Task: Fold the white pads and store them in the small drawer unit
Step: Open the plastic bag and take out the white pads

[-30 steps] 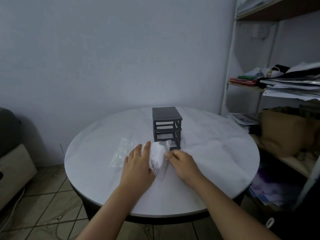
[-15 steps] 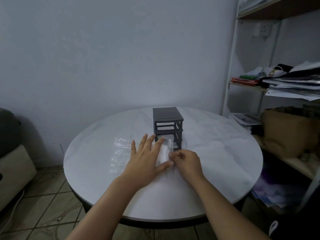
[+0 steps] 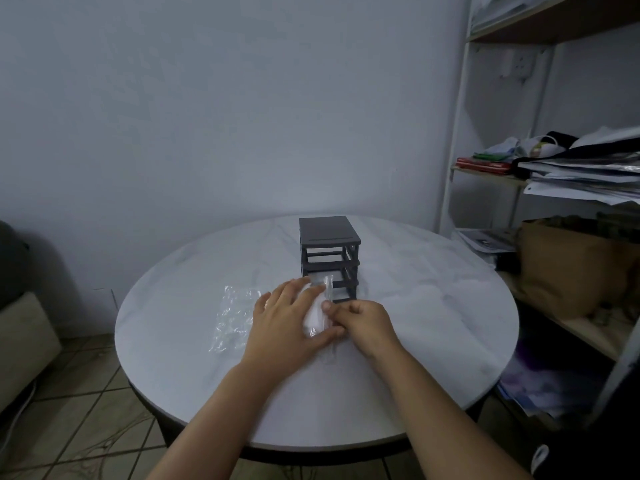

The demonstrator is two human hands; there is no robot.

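A white pad (image 3: 314, 315) in clear wrapping lies on the round white table (image 3: 433, 323), just in front of the small dark grey drawer unit (image 3: 329, 258). My left hand (image 3: 289, 325) lies flat over the pad with fingers spread, thumb pressing its near edge. My right hand (image 3: 363, 322) pinches the pad's right edge with thumb and fingers. Most of the pad is hidden under my hands. The unit's slots look open at the front; its lowest one is partly hidden by the wrapping.
A crumpled clear plastic bag (image 3: 235, 317) lies left of my hands. A shelf rack (image 3: 554, 188) with papers, a brown bag (image 3: 568, 268) and clutter stands at the right. A beige cushion (image 3: 24, 337) sits on the floor at the left.
The pad stood up between both hands a second ago. It has since been laid down, and my left hand has flattened over it while the right hand closed onto its edge.
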